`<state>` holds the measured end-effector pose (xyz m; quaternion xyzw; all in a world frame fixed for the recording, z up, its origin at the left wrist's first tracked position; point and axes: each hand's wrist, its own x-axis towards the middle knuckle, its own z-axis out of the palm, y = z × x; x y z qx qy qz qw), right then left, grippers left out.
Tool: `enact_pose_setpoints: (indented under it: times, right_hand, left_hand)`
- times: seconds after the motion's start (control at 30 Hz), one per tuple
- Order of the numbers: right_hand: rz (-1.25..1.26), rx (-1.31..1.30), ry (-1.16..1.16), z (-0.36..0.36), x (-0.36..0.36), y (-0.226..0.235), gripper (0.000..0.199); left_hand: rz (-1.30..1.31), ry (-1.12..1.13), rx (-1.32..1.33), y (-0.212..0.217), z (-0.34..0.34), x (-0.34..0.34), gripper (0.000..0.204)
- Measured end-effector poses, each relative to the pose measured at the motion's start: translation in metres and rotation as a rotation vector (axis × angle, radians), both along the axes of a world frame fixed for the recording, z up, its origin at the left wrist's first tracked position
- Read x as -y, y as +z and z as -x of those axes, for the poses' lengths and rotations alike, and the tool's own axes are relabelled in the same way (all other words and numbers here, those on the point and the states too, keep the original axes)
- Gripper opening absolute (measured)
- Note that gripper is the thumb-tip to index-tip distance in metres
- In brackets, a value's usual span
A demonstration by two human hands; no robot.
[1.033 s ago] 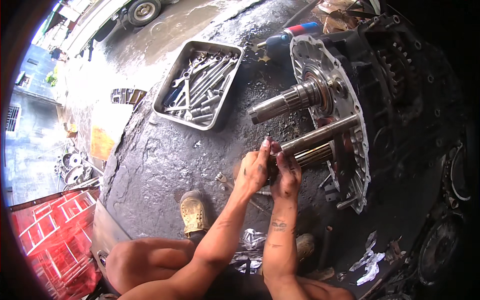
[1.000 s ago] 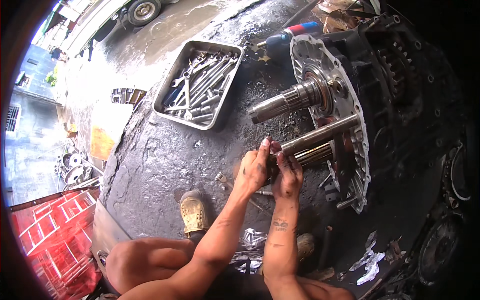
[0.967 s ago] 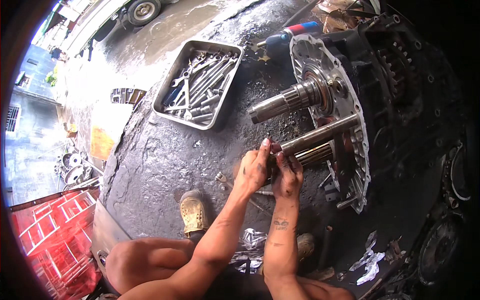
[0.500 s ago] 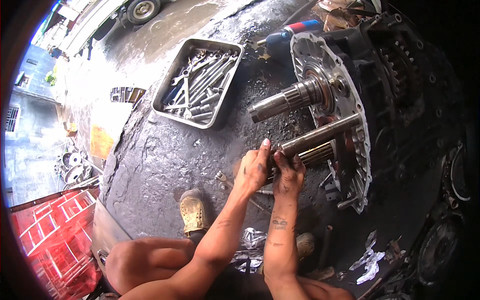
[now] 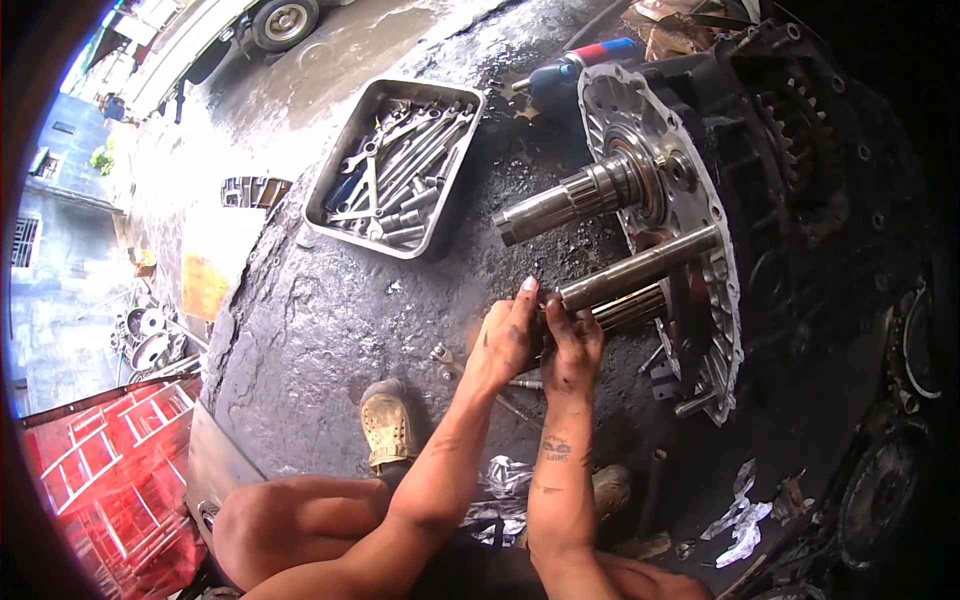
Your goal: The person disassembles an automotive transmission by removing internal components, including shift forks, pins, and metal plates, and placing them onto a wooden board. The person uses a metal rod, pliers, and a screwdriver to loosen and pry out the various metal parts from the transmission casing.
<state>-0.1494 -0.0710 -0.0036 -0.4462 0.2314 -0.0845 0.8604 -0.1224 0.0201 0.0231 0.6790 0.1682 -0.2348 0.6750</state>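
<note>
A smooth steel rod [image 5: 640,268] sticks out of the pale flanged face [image 5: 655,110] of a gearbox housing. At its free end my two hands meet. My left hand [image 5: 507,340] is closed with the thumb up, just left of the rod's tip. Close beside it, my right hand [image 5: 572,345] has its fingers bent and pinched together at the tip. Whatever sits between the fingers is too small and hidden to make out. Under the rod runs a splined shaft [image 5: 630,308], partly behind my right hand. A thicker splined shaft [image 5: 560,205] juts out above.
A metal tray [image 5: 322,175] of wrenches and sockets lies at the upper left. Beyond the housing's top is a blue-and-red tool [image 5: 575,68]. A wrench [image 5: 442,354] is on the dark, rough floor left of my hands. Crumpled white paper [image 5: 738,530] lies lower right.
Both hands have shifted very slightly left, and the right fingers have changed their bend at the rod's tip. The rod, housing and tray look the same.
</note>
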Motion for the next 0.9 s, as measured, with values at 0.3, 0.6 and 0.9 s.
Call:
enact_pose_setpoints:
  times: [0.3,0.6,0.9]
  right_hand:
    - [0.003,-0.099,-0.024,-0.002,-0.003,0.004,0.026]
    - [-0.007,0.030,0.014,-0.003,0.003,0.001,0.026]
    - [-0.074,0.068,0.050,-0.001,0.009,-0.004,0.030]
  left_hand:
    - [-0.004,-0.061,-0.025,-0.028,0.002,-0.002,0.055]
    - [-0.017,-0.029,-0.001,-0.014,0.000,-0.002,0.053]
    - [0.067,-0.034,-0.008,-0.004,-0.002,0.001,0.056]
